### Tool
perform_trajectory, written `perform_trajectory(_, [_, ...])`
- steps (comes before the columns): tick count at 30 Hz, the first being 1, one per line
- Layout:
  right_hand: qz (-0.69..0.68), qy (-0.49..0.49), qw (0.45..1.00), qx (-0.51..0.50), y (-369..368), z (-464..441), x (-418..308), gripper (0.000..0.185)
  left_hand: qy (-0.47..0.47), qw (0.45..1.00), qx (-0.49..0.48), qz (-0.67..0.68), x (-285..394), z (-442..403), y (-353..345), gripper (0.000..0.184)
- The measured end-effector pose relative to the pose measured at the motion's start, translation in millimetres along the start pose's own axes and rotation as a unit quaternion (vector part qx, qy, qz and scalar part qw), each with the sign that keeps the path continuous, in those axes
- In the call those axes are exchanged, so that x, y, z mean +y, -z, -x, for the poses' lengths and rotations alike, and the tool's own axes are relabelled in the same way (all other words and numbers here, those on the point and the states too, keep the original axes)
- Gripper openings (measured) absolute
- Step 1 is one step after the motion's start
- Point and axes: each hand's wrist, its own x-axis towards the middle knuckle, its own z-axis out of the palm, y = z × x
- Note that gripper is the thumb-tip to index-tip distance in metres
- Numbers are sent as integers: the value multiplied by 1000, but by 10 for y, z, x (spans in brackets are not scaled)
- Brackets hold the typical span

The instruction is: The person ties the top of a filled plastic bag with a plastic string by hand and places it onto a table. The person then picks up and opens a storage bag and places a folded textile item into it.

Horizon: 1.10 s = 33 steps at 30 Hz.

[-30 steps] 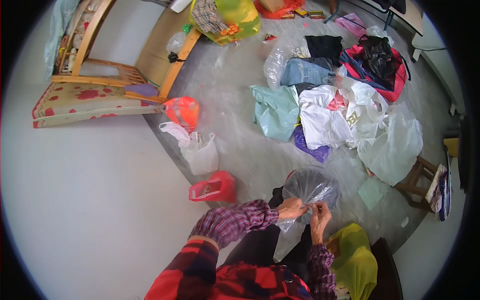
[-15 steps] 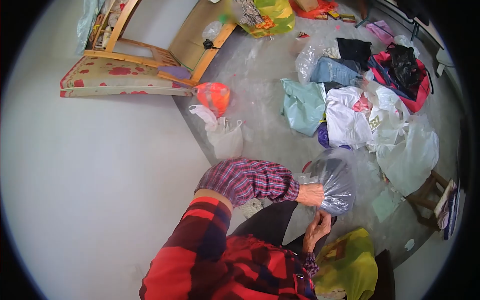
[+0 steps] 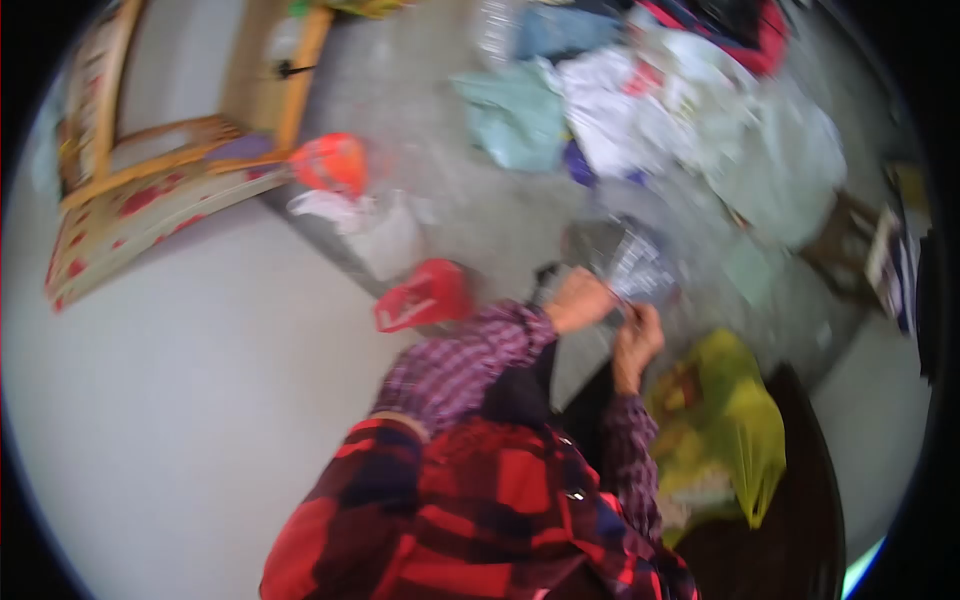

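A clear plastic bag (image 3: 640,262) with something dark inside bulges just beyond my hands, its gathered neck toward me. My left hand (image 3: 582,302) is closed around the gathered plastic. Close by on the right, my right hand (image 3: 637,338) pinches the end of the same neck between thumb and fingers. The picture is blurred, so the exact shape of the neck between the fingers is unclear. Nearest to my right forearm stands a yellow plastic bag (image 3: 735,425). A red bag (image 3: 428,296) lies to the left of my left hand.
An orange bag (image 3: 332,163) and white bags (image 3: 385,235) lie by the wall edge. Beyond the clear bag are a green bag (image 3: 515,118), white cloth (image 3: 605,105) and large pale bags (image 3: 775,160). A wooden stool (image 3: 845,240) stands right, a wooden frame (image 3: 300,90) at upper left.
The view has swung, so the floor items sit higher and further left than half a second ago. The red bag shows again. Both hands remain at the bag's neck.
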Motion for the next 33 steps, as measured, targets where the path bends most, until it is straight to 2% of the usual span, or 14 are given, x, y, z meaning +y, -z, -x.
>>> perform_trajectory(1, [-12, 8, 1000, 13, -17, 3, 49, 4, -18, 1000, 7, -14, 5, 8, 14, 12])
perform_trajectory(3, [-29, -48, 998, 14, -51, 54, 152, 6, 50, 999, -10, -4, -27, 25, -63, 15])
perform_trajectory(5, [-79, -145, 986, 17, -45, 50, 110, 9, 65, 997, 13, 49, 6, 18, -49, 19])
perform_trajectory(7, [-69, -152, 986, 27, -63, 17, 143, 8, 91, 992, 37, 84, -5, -2, 25, 23])
perform_trajectory(10, [-33, -91, 995, 5, -41, -26, 113, 6, 135, 983, -8, 124, -28, 12, 43, 22])
perform_trajectory(12, [9, 90, 996, -16, -12, -125, 79, 6, 193, 962, -52, 188, -74, -7, -2, 17])
perform_trajectory(13, [8, 88, 996, -19, -1, -207, 46, 6, 195, 961, -54, 188, -87, -37, 2, 17])
perform_trajectory(15, [38, 162, 977, -136, -2, -403, -16, 6, 142, 970, -116, 159, -111, -84, 4, 12])
perform_trajectory(17, [58, 160, 972, -163, -16, -555, -52, 5, 104, 975, -113, 158, -121, -74, 5, 12])
perform_trajectory(20, [25, 44, 973, -224, -27, -652, -39, 5, 51, 979, -138, 138, -142, -110, 36, 11])
perform_trajectory(21, [27, 43, 973, -226, -29, -666, -39, 5, 39, 977, -173, 117, -145, -112, 34, 11])
perform_trajectory(28, [40, -4, 956, -292, -71, -793, -8, 7, 50, 975, -179, 120, -148, -80, 78, 19])
perform_trajectory(30, [29, -26, 953, -300, -100, -787, 65, 7, -12, 994, -59, 92, -107, -8, 66, 26])
perform_trajectory(33, [-44, -91, 945, -311, -151, -799, 157, 8, 37, 994, -45, 91, -60, -9, 8, 24])
